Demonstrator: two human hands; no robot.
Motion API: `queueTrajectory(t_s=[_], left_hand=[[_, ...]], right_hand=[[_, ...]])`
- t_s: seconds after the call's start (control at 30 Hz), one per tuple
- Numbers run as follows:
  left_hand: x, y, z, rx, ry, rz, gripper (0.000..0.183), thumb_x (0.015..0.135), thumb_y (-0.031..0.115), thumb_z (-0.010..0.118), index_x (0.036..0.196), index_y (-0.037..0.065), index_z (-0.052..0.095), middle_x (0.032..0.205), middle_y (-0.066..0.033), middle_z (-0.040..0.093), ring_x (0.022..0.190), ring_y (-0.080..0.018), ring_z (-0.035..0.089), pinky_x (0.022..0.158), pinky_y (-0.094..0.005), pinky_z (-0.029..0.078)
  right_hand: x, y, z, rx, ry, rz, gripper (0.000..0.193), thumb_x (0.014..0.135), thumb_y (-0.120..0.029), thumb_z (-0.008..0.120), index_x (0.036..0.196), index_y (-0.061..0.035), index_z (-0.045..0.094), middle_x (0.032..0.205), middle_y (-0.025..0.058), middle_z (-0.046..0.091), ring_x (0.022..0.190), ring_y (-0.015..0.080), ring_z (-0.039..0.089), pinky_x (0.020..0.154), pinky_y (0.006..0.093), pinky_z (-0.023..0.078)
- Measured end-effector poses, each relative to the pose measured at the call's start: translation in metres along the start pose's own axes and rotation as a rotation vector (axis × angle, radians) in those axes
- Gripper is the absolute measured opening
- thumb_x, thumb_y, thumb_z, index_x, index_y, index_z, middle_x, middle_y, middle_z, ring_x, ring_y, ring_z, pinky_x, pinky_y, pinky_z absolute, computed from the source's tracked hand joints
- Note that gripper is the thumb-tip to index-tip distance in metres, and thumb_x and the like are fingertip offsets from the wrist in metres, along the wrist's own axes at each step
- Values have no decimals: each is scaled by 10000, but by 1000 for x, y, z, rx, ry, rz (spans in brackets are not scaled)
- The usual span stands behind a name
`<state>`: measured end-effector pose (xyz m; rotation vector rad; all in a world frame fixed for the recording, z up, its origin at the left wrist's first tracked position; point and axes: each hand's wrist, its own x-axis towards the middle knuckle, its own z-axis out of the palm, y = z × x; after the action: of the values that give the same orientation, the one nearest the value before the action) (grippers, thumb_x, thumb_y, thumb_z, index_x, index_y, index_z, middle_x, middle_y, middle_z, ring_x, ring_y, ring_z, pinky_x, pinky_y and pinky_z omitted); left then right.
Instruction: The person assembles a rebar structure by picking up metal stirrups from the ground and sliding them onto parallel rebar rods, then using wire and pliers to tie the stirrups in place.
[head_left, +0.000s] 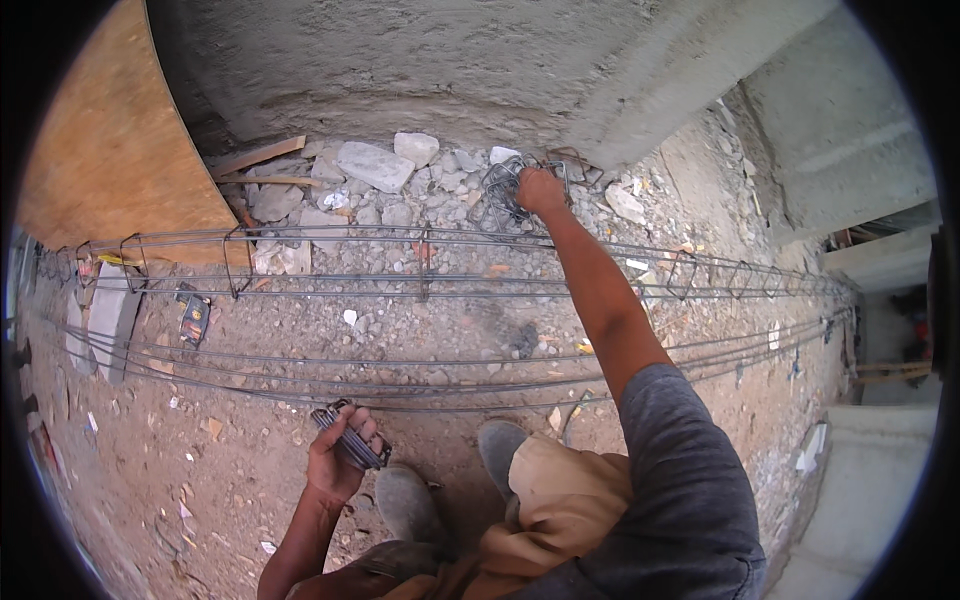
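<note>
My left hand (pixel 338 450) is closed around a small stack of steel stirrups (pixel 362 447), low in front of my body. My right arm stretches far forward over the long rebar frame, and my right hand (pixel 541 191) is closed at a tangled pile of steel stirrups (pixel 500 190) on the rubble by the wall. Its fingertips are partly hidden among the wires. Between my hands lies the rebar frame (pixel 425 278), long bars running left to right with square stirrups spaced along it. Several loose rebars (pixel 450 388) run nearer to me.
A plywood sheet (pixel 120 130) stands at the far left against the rough concrete wall (pixel 400 60). Broken stones (pixel 375 167) and rubble line the wall's foot. Concrete blocks (pixel 113 310) sit at the left, beside a dark printed packet (pixel 195 317). My shoes (pixel 408 503) are close behind the loose bars.
</note>
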<state>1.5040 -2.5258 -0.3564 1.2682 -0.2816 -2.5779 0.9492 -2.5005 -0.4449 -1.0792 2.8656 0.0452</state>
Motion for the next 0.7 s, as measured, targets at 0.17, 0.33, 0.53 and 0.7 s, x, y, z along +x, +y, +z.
queueTrajectory(t_s=[0.17,0.33,0.53,0.7], left_hand=[[-4,0,3,6,52,9,275,894,219,632,1138,112,563,1074,-51,645,957,-222,616,784,-400,523],[-4,3,-1,-3,-22,45,241,914,228,608,1128,123,577,1083,-43,653,970,-219,627,783,-387,534],[-12,9,19,-3,-35,65,213,920,230,616,1102,126,577,1068,-36,653,934,-200,643,753,-382,555],[-14,17,34,-67,-88,27,326,940,350,605,1109,77,552,1073,-83,658,920,-189,662,715,-353,573]], right_hand=[[3,17,6,203,-49,-50,342,777,-287,694,961,-9,617,900,169,695,838,270,695,727,394,534],[3,13,-56,744,-133,-202,246,763,-115,659,956,35,628,742,157,689,680,244,699,655,359,525],[-85,-55,-174,1086,-63,-258,206,827,-50,676,993,31,586,741,103,680,667,121,662,605,263,487],[-171,-129,-200,1486,-391,-420,181,850,25,679,985,24,559,877,143,686,741,173,674,685,288,551]])
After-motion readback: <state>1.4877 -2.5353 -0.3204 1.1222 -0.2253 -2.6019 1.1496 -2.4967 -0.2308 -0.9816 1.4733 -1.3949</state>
